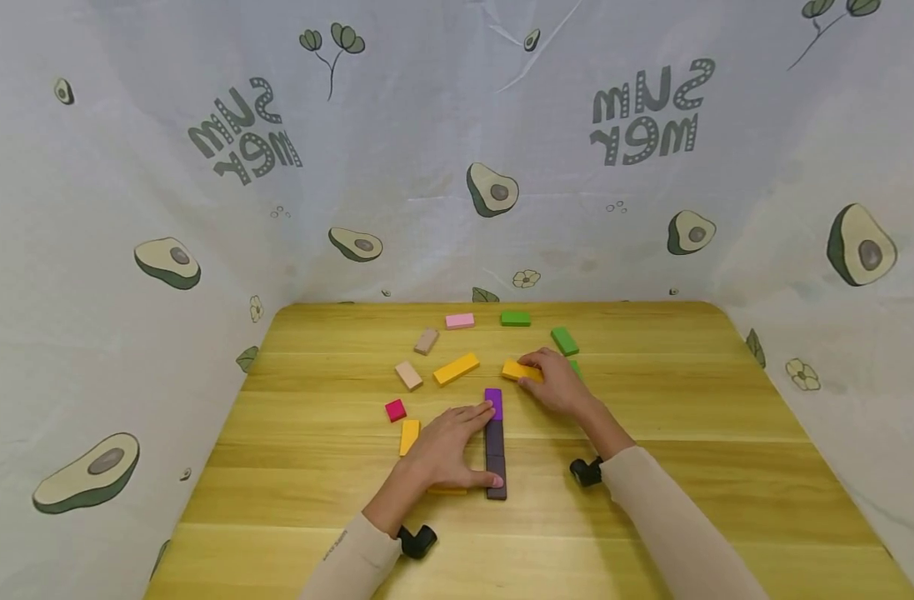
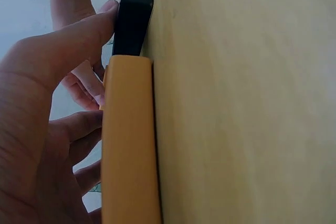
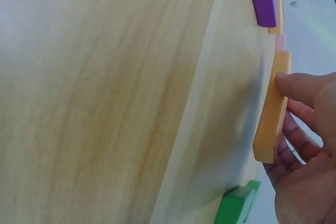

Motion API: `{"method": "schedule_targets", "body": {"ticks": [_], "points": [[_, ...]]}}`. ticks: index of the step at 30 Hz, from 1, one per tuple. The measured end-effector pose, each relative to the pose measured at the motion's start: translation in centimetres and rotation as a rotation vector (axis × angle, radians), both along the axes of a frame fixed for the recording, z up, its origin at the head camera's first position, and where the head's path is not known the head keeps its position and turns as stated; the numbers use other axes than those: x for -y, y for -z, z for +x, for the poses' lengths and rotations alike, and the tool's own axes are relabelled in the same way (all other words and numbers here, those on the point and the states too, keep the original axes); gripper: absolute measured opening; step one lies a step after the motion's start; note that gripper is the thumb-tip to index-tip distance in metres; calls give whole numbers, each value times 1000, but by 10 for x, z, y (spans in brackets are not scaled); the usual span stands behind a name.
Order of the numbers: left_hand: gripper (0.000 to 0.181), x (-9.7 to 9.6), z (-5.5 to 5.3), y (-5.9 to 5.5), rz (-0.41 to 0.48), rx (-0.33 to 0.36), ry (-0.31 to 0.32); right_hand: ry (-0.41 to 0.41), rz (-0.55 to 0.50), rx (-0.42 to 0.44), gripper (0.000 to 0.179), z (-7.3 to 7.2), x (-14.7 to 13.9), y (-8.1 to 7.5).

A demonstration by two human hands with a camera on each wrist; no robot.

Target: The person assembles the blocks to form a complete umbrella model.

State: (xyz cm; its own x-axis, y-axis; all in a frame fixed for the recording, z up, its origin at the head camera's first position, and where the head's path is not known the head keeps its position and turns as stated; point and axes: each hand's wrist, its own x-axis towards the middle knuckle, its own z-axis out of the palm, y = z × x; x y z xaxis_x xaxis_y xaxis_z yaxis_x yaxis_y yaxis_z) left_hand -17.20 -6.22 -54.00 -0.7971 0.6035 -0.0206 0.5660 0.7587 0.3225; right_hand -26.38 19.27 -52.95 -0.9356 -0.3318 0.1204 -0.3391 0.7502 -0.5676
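My right hand pinches a yellow-orange block between thumb and fingers. In the right wrist view the thumb lies along one face of that block. A straight column stands at the middle, with a purple block at its far end and dark blocks nearer me. My left hand spreads along the column's left side, fingertips on the purple block and thumb on the nearest dark one. In the left wrist view the thumb touches the black block, beyond a yellow-orange block.
Around the column lie another yellow-orange block, a pink block, beige blocks, a red cube, a yellow block and green blocks. The wooden table meets a printed cloth at back and sides.
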Motion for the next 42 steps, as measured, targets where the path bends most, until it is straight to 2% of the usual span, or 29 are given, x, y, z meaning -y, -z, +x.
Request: {"method": "schedule_targets", "body": {"ticks": [8,23,42], "points": [[106,0,0,-4,-4,2,-5,-42,1,9,34,7,10,-8],[105,-1,0,-6,-1,35,-19,-67,17,20,32,11,18,-2],[107,0,-2,-3,7,27,-16,-79,35,14,31,11,19,3]]}}
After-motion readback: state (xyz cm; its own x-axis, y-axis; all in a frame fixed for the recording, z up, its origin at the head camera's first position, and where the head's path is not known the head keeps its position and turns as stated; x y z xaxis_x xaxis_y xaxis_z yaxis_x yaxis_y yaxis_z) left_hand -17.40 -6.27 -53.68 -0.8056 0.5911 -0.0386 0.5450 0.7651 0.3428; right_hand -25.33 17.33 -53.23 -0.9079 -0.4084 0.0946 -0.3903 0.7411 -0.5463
